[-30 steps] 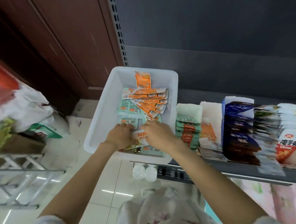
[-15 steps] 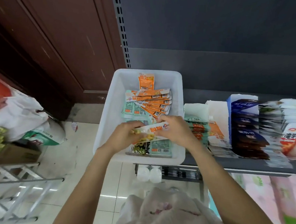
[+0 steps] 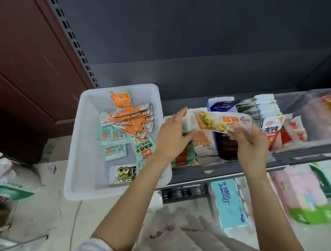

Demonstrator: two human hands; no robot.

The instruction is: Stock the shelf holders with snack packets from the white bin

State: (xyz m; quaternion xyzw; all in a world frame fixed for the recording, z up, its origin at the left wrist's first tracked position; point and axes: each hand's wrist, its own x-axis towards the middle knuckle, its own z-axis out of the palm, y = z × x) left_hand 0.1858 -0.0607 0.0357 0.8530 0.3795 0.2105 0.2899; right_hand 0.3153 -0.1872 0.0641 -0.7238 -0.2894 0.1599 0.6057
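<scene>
1. Two hands work over the shelf: our right hand grasps one orange-and-white snack packet by its right end, and our left hand is spread, holding nothing, fingers resting on the packets standing in the holders.
2. We carry the packet just above the row of shelf holders, between the two hands, tilted and not yet seated.
3. To the left of our left hand sits the white bin, with orange and green packets inside.
4. We judge the step in hand to be slotting this packet into the holder with matching orange packs, just under the left fingers.
5. To do it well, we use the left fingers to part or press back the standing packs and open a gap.
6. We turn the packet upright, face forward, before lowering it.
7. We let go only once its bottom edge rests in the holder, so neighbours do not topple.
</scene>
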